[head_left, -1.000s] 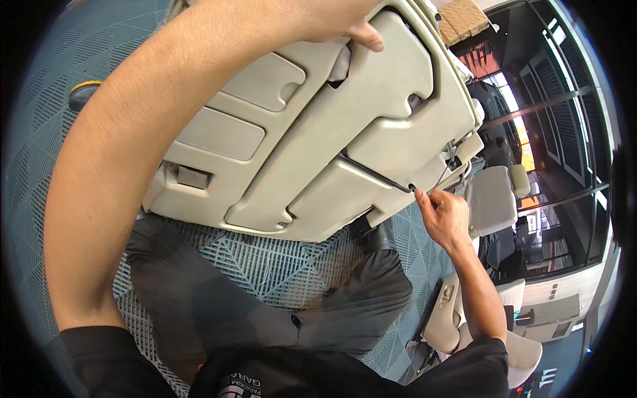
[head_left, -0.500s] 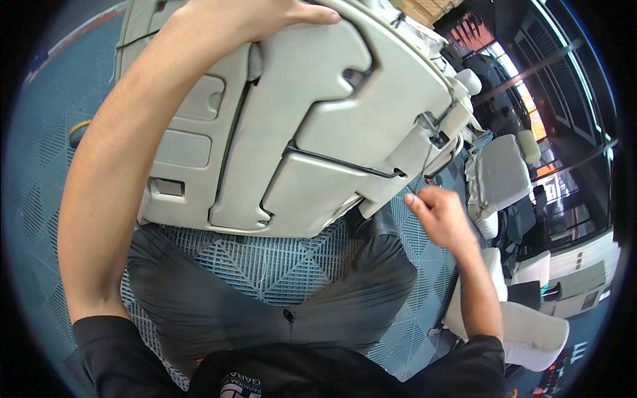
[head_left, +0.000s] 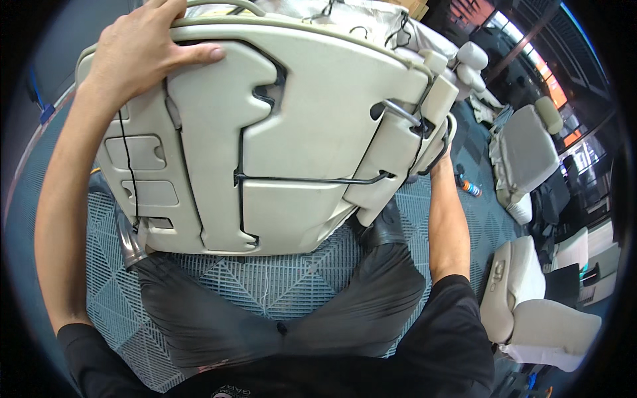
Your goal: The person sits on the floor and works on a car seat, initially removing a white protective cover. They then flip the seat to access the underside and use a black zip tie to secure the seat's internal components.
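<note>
A large car seat (head_left: 318, 113) stands in front of me between my legs, its cream hard-plastic back panel facing me. My left hand (head_left: 139, 53) grips its upper left rim, thumb across the panel face and fingers over the top edge. At the seat's right side, my right hand (head_left: 442, 166) reaches behind a curved edge; its fingers are hidden there. A bent metal bar (head_left: 401, 113) sits near the upper right of the panel. A thin dark rod (head_left: 312, 180) runs across the middle, and a black cord (head_left: 127, 159) hangs down the left part.
Grey grid tiles (head_left: 265, 285) cover the floor under my legs. To the right stand a grey upholstered seat (head_left: 527, 149) and, nearer, a cream seat (head_left: 511, 285). A small colourful can (head_left: 471, 188) lies on the floor beyond my right arm. White fabric (head_left: 371, 16) shows behind the seat.
The seat appears turned and shifted left in view. My left hand stays on its top rim. My right hand has gone from free air to the seat's right side.
</note>
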`<action>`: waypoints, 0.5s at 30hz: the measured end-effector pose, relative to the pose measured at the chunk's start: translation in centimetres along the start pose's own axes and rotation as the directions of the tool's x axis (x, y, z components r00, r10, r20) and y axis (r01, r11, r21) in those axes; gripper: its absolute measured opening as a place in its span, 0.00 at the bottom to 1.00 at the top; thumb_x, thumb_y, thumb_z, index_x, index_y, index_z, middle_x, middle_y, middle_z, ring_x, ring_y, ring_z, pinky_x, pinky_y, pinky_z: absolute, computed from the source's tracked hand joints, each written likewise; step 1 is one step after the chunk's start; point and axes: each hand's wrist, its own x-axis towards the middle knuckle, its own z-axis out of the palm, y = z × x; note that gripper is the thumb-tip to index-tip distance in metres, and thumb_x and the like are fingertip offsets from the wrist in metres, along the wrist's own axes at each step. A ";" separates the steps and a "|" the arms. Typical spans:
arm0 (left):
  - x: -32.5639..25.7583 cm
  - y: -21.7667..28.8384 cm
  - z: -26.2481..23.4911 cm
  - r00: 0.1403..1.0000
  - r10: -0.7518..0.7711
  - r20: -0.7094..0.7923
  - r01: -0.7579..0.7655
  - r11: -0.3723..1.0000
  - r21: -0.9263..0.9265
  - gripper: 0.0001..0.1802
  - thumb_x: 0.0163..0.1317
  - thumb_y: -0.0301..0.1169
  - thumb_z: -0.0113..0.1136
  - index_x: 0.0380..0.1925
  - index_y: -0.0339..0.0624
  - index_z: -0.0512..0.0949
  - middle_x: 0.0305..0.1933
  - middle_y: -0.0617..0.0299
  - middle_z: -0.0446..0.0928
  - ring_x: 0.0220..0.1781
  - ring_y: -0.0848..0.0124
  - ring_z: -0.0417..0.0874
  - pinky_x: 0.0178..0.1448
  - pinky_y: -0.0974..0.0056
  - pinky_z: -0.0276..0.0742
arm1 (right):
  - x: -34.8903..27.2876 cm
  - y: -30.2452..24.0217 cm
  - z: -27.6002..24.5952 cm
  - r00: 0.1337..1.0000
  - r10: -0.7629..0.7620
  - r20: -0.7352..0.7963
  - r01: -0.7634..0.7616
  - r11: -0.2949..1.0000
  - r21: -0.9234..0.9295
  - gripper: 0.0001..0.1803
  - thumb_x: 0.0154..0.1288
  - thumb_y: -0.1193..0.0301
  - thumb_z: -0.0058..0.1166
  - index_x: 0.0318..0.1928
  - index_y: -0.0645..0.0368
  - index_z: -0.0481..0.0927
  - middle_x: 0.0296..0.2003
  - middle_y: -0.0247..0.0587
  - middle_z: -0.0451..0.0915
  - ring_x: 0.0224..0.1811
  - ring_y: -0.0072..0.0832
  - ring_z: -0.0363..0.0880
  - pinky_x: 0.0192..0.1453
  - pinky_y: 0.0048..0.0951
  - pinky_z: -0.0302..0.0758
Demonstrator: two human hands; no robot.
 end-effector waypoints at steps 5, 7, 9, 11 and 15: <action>-0.5 0.8 -0.3 0.996 0.086 -0.025 -0.080 0.982 0.172 0.46 0.43 0.72 0.63 0.41 0.36 0.81 0.45 0.50 0.78 0.48 0.53 0.81 0.50 0.52 0.78 | -1.4 0.6 7.2 0.998 0.037 -0.045 -0.033 0.996 0.078 0.27 0.72 0.50 0.44 0.52 0.62 0.80 0.45 0.43 0.84 0.44 0.38 0.84 0.51 0.42 0.82; -0.4 1.0 0.4 0.994 0.082 -0.071 -0.068 0.982 0.179 0.46 0.43 0.72 0.64 0.41 0.35 0.81 0.44 0.50 0.78 0.47 0.53 0.81 0.50 0.52 0.78 | -2.9 -1.5 9.4 0.996 0.065 0.054 -0.067 0.997 0.030 0.25 0.72 0.51 0.46 0.50 0.60 0.81 0.42 0.39 0.86 0.41 0.35 0.85 0.48 0.37 0.83; -0.5 1.0 0.8 0.991 0.061 -0.120 -0.042 0.987 0.155 0.46 0.43 0.71 0.65 0.40 0.34 0.80 0.43 0.50 0.78 0.46 0.53 0.81 0.50 0.52 0.78 | -2.2 -1.5 8.6 0.983 -0.053 -0.177 0.041 0.997 -0.067 0.23 0.71 0.53 0.47 0.49 0.59 0.81 0.40 0.38 0.86 0.40 0.34 0.84 0.47 0.35 0.82; 0.1 -0.1 1.6 0.992 0.060 -0.112 -0.052 0.995 0.081 0.46 0.42 0.71 0.66 0.37 0.33 0.79 0.41 0.50 0.78 0.43 0.56 0.81 0.47 0.54 0.79 | -1.3 -1.2 8.7 0.947 -0.128 -0.296 0.103 0.990 -0.098 0.20 0.67 0.54 0.51 0.43 0.57 0.82 0.37 0.38 0.86 0.39 0.32 0.84 0.48 0.33 0.79; 1.6 -1.3 1.6 0.999 0.049 -0.013 -0.050 0.997 -0.062 0.47 0.40 0.73 0.67 0.34 0.33 0.79 0.36 0.52 0.78 0.37 0.61 0.81 0.42 0.57 0.79 | -1.3 -1.7 6.5 0.918 -0.171 -0.359 0.112 0.977 -0.179 0.24 0.69 0.57 0.36 0.45 0.60 0.81 0.39 0.43 0.85 0.40 0.36 0.84 0.47 0.38 0.82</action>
